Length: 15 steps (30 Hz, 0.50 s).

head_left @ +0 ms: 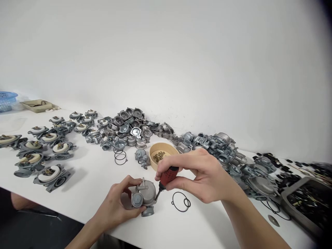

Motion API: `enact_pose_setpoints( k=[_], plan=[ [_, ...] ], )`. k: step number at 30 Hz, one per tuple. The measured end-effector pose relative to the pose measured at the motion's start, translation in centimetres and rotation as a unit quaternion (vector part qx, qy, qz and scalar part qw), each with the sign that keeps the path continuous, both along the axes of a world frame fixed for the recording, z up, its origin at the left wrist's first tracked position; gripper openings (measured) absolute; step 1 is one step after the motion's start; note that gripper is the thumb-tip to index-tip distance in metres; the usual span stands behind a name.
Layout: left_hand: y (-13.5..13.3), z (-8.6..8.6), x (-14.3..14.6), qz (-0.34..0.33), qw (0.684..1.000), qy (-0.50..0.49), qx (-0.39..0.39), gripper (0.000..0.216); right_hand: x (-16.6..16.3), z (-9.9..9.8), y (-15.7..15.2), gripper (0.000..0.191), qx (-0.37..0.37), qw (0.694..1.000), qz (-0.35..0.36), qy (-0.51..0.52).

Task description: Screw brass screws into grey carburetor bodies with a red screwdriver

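My left hand [118, 200] grips a grey metal carburetor [148, 193] at the table's front edge, thumb and fingers on either side of it. A red-handled screwdriver [169, 175] is pinched in my right hand [198, 176]. Its shaft slants down to the right side of the carburetor's bowl; the tip's exact contact is too small to make out. Right of the carburetor lies a black rubber gasket ring [181, 202]. Behind my hands stands a round tan dish [153, 149] with small brass-coloured screws [159, 156], partly covered by my right hand. Beside it sits another small carburetor [141, 157].
Carburetor bodies with white floats [52, 174] stand in rows at the left. Loose bowls [129, 121] are heaped against the wall, and more carburetors [218, 145] at the right. Black gaskets [120, 157] lie mid-table. A grey tray [298, 211] of small parts is at far right.
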<state>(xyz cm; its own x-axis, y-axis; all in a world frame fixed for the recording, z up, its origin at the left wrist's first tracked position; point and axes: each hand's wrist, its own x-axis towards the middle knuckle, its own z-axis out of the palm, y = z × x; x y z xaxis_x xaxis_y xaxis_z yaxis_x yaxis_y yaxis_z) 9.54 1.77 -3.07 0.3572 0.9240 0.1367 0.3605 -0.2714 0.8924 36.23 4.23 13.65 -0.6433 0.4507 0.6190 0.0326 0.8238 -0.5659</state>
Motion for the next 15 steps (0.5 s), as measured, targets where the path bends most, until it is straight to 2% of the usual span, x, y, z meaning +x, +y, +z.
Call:
enact_pose_setpoints(
  k=[6, 12, 15],
  plan=[
    [-0.25, -0.03, -0.07, 0.012, 1.000, -0.007, 0.018, 0.048, -0.54, -0.29, -0.57, 0.023, 0.063, 0.998, -0.016, 0.020],
    [-0.20, -0.15, -0.07, 0.010, 0.999, 0.016, 0.040, 0.047, -0.64, -0.28, -0.63, 0.028, 0.048, 0.999, -0.026, 0.002],
    [-0.16, -0.15, 0.00, 0.015, 0.998, 0.014, 0.053, 0.048, -0.81, -0.26, -0.28, 0.036, 0.040, 0.998, -0.009, 0.047]
  ],
)
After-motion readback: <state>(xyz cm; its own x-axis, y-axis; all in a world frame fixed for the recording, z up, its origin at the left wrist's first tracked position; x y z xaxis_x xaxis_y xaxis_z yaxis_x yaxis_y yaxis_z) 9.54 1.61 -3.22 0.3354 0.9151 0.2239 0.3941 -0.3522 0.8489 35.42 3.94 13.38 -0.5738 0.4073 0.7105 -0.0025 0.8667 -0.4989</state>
